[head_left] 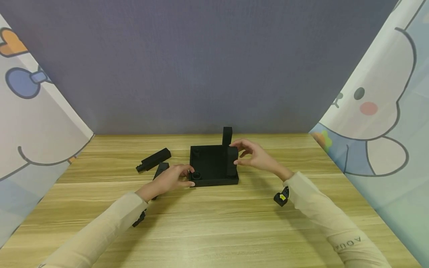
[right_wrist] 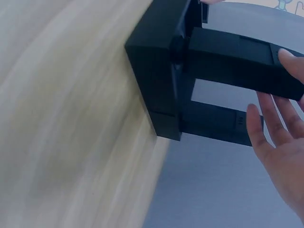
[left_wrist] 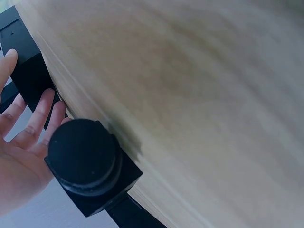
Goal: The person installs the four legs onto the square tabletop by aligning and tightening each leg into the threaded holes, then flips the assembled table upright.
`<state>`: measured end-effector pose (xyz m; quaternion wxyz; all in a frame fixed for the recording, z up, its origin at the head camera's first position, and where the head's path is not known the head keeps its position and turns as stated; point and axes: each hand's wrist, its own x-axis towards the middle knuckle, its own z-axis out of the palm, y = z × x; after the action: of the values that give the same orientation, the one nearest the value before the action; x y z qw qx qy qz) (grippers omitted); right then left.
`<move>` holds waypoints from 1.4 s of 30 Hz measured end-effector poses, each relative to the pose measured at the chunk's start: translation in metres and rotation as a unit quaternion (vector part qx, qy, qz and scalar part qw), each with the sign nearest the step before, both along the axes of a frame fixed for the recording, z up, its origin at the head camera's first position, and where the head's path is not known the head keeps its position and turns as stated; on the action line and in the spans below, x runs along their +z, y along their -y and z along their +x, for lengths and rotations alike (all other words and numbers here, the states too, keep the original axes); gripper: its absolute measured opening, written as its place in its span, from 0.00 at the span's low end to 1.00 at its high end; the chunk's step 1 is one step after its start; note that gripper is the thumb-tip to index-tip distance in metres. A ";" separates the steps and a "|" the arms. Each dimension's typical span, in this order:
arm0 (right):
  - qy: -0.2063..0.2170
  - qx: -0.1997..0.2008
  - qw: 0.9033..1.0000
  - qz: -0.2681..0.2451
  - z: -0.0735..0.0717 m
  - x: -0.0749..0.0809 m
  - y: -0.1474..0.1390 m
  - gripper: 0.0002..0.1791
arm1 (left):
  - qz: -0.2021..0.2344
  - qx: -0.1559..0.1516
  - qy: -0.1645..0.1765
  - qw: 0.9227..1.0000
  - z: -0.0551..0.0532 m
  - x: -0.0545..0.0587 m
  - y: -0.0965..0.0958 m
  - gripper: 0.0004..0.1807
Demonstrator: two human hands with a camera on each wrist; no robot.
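A square black base with raised edges and round corner sockets lies flat on the table. Two black square posts rise from its right side: a far post and a near post. Around the upper part of the near post, my right hand has its thumb and fingers closed. My left hand grips the base's near left corner, thumb at the front and fingers along the left side. In the left wrist view those fingers lie against the base's side wall.
Left of the base lies a loose black post with a narrower peg end. Another loose post sits partly hidden beneath my left wrist. A dark grey panel stands behind the wooden table, with cartoon-printed sheets at the sides.
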<state>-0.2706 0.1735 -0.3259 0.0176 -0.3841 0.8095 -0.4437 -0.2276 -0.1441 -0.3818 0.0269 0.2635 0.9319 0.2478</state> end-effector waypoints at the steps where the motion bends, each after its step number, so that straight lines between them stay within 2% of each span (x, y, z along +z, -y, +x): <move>1: -0.002 0.006 1.000 0.007 -0.002 0.000 -0.001 0.29 | 0.001 0.000 0.001 1.000 0.000 0.000 0.000 0.22; 6: 0.005 0.018 0.999 0.028 -0.004 0.004 -0.002 0.28 | 0.002 -0.001 0.002 1.000 0.000 0.000 0.000 0.22; 11: 0.007 -0.003 1.000 0.020 -0.001 0.003 0.000 0.28 | 0.002 0.000 0.002 1.000 0.000 0.000 0.000 0.22; 18: 0.010 -0.029 0.999 -0.018 0.020 0.014 0.007 0.28 | 0.008 -0.002 0.008 1.000 -0.001 0.000 0.001 0.22; 21: 0.010 -0.032 0.999 -0.018 0.022 0.015 0.008 0.28 | 0.007 -0.001 0.010 1.000 -0.001 0.000 0.001 0.23; 25: 0.007 -0.026 1.000 -0.005 0.013 0.008 0.004 0.29 | 0.005 0.001 0.009 1.000 -0.001 -0.001 0.001 0.23; 29: 0.003 -0.001 1.000 0.014 0.002 0.003 0.000 0.31 | 0.001 0.004 0.005 1.000 -0.001 0.000 0.000 0.22; 36: 0.011 0.043 0.998 0.039 -0.005 0.007 -0.001 0.33 | -0.001 0.005 0.001 1.000 -0.001 0.000 0.000 0.22; 39: 0.010 0.038 0.999 0.038 -0.006 0.006 -0.001 0.32 | -0.001 0.004 0.001 1.000 -0.001 0.000 0.000 0.22; 42: 0.008 0.015 1.000 0.025 -0.006 0.002 0.001 0.31 | 0.002 0.002 0.003 1.000 -0.001 0.001 0.000 0.22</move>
<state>-0.2762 0.1728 -0.3238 0.0406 -0.3925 0.8142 -0.4259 -0.2286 -0.1437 -0.3809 0.0283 0.2607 0.9320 0.2502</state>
